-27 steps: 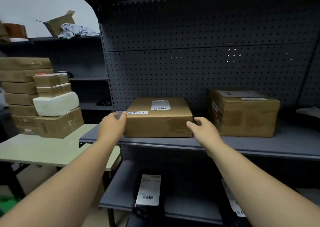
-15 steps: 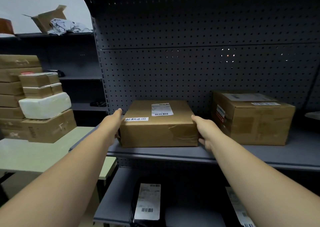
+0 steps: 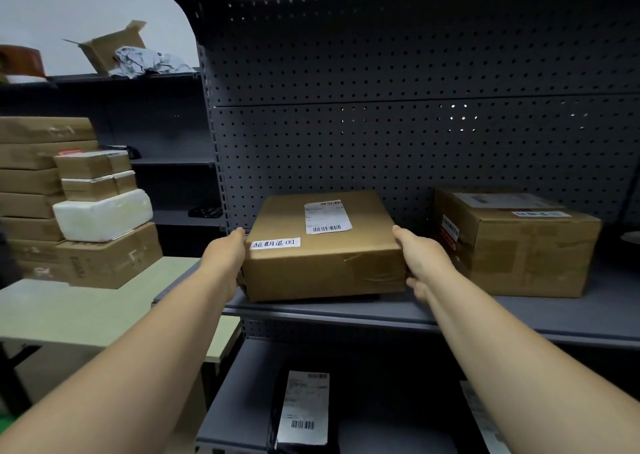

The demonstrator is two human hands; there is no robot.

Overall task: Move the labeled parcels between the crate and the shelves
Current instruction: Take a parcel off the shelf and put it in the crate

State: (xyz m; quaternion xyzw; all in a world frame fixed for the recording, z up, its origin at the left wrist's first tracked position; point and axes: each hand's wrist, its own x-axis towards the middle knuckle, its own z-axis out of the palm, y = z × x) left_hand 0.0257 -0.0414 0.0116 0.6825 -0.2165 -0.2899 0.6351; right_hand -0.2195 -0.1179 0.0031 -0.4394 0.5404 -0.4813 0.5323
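Note:
A flat brown cardboard parcel (image 3: 322, 249) with a white barcode label and a handwritten white strip sits on the grey shelf (image 3: 519, 318). My left hand (image 3: 227, 256) holds its left side, and my right hand (image 3: 420, 259) holds its right side with fingers curled under the lower edge. The parcel's front right corner looks slightly raised off the shelf. A taller brown labeled box (image 3: 516, 242) stands to its right on the same shelf. No crate is in view.
Below, a lower shelf (image 3: 239, 398) carries a black bagged parcel (image 3: 304, 408) with a white label. A pale green table (image 3: 69, 311) at left bears a stack of cardboard boxes (image 3: 69, 208) and a white foam block (image 3: 104, 214). Perforated back panel (image 3: 415, 142) behind.
Both hands have closed in from the parcel's front corners onto its two sides. The view has moved nearer the shelf, and the parcel is now tilted slightly.

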